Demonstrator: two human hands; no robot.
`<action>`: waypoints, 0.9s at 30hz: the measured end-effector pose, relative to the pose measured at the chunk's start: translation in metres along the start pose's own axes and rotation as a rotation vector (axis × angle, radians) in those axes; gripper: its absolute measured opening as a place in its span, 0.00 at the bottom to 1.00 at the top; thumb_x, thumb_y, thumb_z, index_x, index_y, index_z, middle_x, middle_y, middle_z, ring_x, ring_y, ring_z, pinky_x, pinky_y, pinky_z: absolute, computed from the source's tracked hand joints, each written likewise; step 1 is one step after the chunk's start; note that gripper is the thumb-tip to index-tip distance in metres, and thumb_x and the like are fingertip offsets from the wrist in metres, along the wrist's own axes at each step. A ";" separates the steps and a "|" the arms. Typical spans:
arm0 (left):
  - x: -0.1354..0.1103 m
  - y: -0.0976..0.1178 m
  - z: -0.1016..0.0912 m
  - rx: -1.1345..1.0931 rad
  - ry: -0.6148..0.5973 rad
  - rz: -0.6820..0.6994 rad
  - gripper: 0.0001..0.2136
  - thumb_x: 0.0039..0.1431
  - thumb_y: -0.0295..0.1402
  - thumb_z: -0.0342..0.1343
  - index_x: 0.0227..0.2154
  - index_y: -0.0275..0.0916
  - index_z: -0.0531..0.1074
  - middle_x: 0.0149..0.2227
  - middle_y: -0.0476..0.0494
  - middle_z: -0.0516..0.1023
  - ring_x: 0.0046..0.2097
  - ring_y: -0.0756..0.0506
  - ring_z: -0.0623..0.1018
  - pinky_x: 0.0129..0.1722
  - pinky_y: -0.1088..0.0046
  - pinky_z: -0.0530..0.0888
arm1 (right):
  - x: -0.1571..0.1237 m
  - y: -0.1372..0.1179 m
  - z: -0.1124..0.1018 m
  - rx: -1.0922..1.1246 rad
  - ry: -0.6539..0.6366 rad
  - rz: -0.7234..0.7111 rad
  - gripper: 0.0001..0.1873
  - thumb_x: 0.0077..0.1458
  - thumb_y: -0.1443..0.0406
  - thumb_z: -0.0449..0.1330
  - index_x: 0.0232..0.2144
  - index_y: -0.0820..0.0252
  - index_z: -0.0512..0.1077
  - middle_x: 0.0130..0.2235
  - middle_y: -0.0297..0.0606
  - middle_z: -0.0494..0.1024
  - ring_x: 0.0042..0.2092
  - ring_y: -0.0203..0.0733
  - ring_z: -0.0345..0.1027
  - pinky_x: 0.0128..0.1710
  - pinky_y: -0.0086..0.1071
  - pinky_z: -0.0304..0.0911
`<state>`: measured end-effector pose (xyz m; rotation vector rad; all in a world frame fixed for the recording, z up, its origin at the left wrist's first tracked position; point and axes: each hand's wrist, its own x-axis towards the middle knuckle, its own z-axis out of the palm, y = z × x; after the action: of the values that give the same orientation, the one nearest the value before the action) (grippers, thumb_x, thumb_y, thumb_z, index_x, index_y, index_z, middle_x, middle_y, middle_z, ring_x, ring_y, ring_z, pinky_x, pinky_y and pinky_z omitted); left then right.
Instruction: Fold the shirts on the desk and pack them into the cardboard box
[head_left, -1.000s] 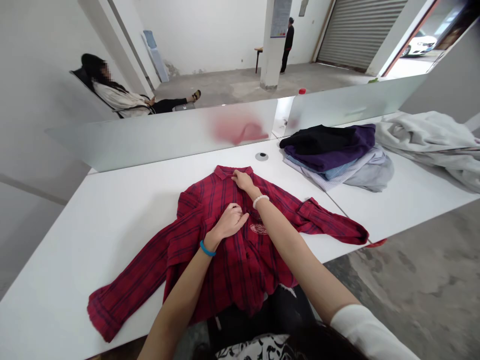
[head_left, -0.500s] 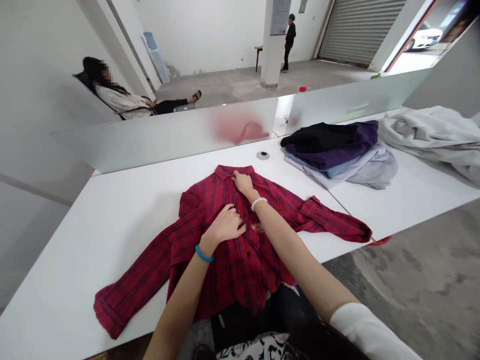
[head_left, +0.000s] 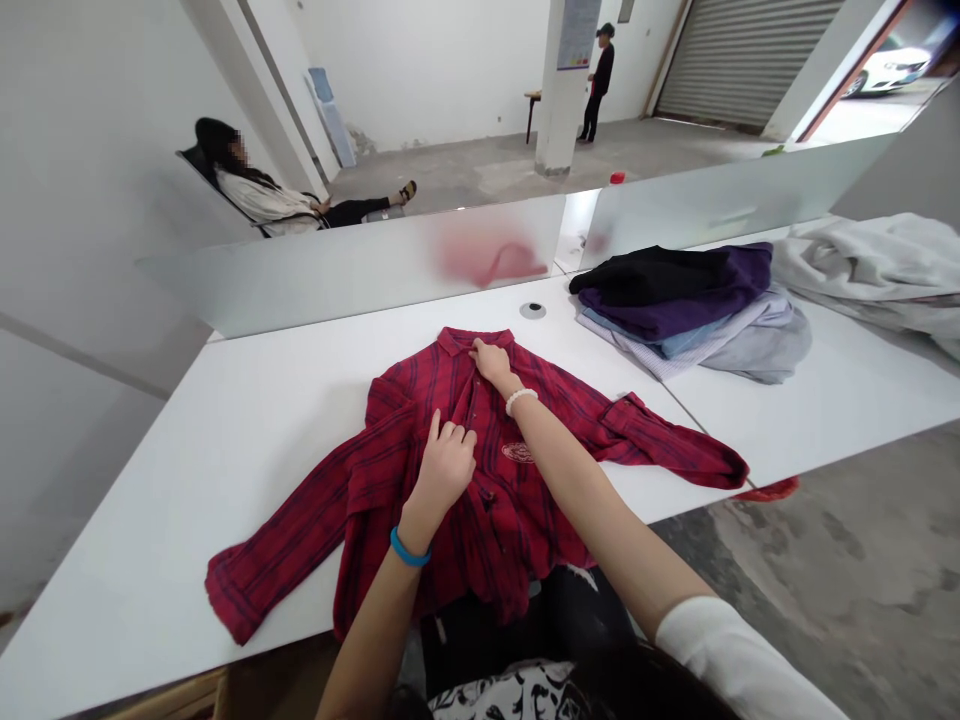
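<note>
A red and navy plaid shirt (head_left: 397, 420) lies spread on the white table, collar away from me and sleeves out to both sides. My right hand (head_left: 493, 364) pinches its front edge just below the collar. Lower on the front is my left hand (head_left: 448, 462), its index finger stretched up and the other fingers curled on the button edge. A narrow fold of cloth stands raised between the two hands. To the right of my left hand, a pale oval emblem shows on the shirt's front. The hem hangs over the near table edge toward my lap.
Folded clothes (head_left: 675, 300) in black, purple, blue and grey are stacked at the right, with white cloth (head_left: 877, 260) beyond. A frosted divider (head_left: 360, 265) runs behind the table (head_left: 150, 520). A person (head_left: 262, 195) sits beyond it; another stands near a pillar (head_left: 559, 110).
My left hand has shifted down slightly and turned, its index finger now extended. The front edge between the hands is lifted into a fold. My right hand stays near the collar.
</note>
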<state>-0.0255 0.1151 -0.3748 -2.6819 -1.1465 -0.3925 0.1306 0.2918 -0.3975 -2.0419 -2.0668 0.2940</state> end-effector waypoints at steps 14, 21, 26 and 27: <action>0.007 0.020 0.006 -0.143 0.022 0.353 0.22 0.66 0.38 0.44 0.19 0.41 0.74 0.19 0.47 0.75 0.31 0.46 0.71 0.50 0.58 0.67 | -0.001 -0.001 -0.001 0.004 0.013 0.011 0.14 0.66 0.61 0.46 0.49 0.60 0.64 0.44 0.49 0.78 0.45 0.48 0.74 0.43 0.35 0.61; -0.015 0.038 0.019 -0.080 0.060 0.452 0.25 0.68 0.38 0.42 0.16 0.38 0.71 0.15 0.47 0.72 0.18 0.50 0.67 0.29 0.65 0.62 | -0.004 -0.001 0.001 0.011 0.047 -0.001 0.14 0.67 0.60 0.46 0.49 0.59 0.63 0.42 0.47 0.79 0.45 0.46 0.74 0.43 0.34 0.60; -0.020 0.038 0.016 -0.083 0.025 0.483 0.24 0.67 0.37 0.42 0.17 0.39 0.70 0.15 0.48 0.72 0.18 0.51 0.68 0.30 0.66 0.62 | -0.008 0.000 0.004 0.039 0.079 0.004 0.15 0.68 0.62 0.40 0.49 0.62 0.60 0.41 0.47 0.79 0.44 0.46 0.74 0.45 0.35 0.59; -0.020 0.039 0.016 -0.076 0.031 0.486 0.23 0.67 0.37 0.43 0.17 0.39 0.70 0.15 0.48 0.72 0.18 0.51 0.68 0.30 0.66 0.62 | -0.008 0.001 0.004 0.046 0.081 0.006 0.15 0.68 0.63 0.40 0.49 0.62 0.60 0.41 0.48 0.79 0.44 0.46 0.74 0.45 0.35 0.59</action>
<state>-0.0076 0.0799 -0.3993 -2.8804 -0.4471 -0.3939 0.1301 0.2837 -0.4021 -2.0002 -1.9885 0.2533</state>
